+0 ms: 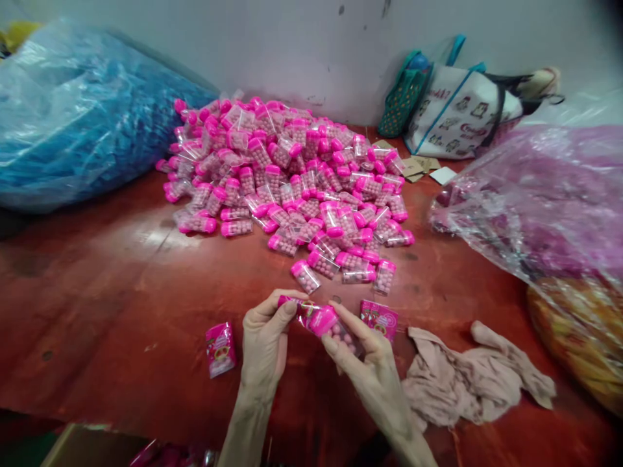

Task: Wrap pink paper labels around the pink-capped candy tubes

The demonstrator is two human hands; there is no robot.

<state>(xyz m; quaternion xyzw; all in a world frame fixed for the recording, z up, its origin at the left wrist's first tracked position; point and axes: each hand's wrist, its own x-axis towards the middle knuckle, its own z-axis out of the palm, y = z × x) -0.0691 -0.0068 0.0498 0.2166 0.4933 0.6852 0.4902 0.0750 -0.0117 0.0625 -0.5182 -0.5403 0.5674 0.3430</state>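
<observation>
My left hand pinches a printed magenta plastic sleeve between thumb and fingers. In my right hand is a small clear bottle of pink candy balls, tilted with its bright pink cap towards the sleeve. Cap and sleeve meet between my hands; I cannot tell how far the cap is inside. One flat magenta sleeve lies on the table left of my left hand. Several more sleeves lie just beyond my right hand.
A large heap of pink-capped candy bottles covers the red table towards the wall. Blue-filled and pink-filled plastic bags flank it. Near the right are a crumpled beige cloth and a yellowish bundle. Tote bag behind.
</observation>
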